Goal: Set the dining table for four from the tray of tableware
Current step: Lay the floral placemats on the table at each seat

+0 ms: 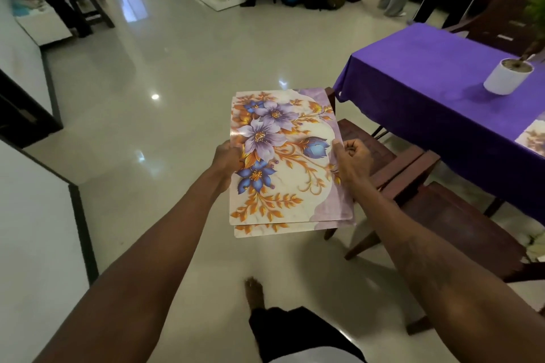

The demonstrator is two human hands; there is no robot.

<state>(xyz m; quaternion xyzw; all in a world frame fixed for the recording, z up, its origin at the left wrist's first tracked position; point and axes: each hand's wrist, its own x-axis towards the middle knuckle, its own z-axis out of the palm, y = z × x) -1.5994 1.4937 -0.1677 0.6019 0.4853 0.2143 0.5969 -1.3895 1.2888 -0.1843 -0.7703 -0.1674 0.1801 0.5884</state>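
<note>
Our left hand and right hand grip opposite edges of the placemat stack (several mats); next we lay one at the table's near edge.

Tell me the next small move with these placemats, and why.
The left hand and right hand grip a stack of placemats over the floor, and only one mat shows on the table. So probably step right to the table and lay the top one on bare cloth.

No readable text, label, brand, number or sign shows anywhere.
</note>
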